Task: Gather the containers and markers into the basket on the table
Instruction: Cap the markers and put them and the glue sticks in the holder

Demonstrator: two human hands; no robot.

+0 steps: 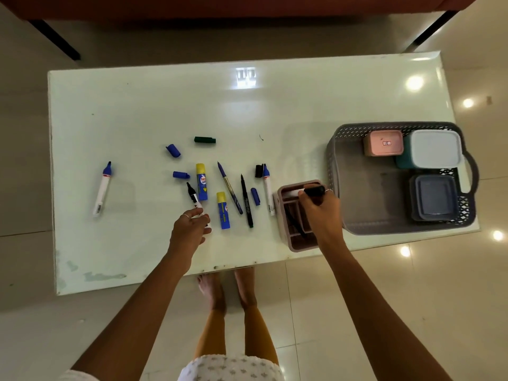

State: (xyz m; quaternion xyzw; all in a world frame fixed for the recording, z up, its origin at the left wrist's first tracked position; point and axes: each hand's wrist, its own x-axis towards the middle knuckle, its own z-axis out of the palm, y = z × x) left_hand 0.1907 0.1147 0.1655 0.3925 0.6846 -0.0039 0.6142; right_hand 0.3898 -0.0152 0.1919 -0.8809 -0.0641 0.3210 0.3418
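Observation:
A grey basket (336,171) stands at the table's right end with three lidded containers inside: pink (383,143), white-lidded teal (435,148) and dark blue (434,198). My right hand (321,210) holds a black-capped marker (312,191) over a pink compartmented organizer (284,204) left of the basket. My left hand (191,229) grips the lower end of a black-tipped white marker (192,195). Uncapped markers (102,188), pens (230,188), two glue sticks (201,181) and loose caps (173,150) lie scattered mid-table.
The white glossy table (137,105) has its near edge just above my bare feet (228,290). A blue-tipped marker (268,188) lies beside the organizer. A green cap (204,139) lies farther back. Tiled floor surrounds the table; dark furniture legs stand behind.

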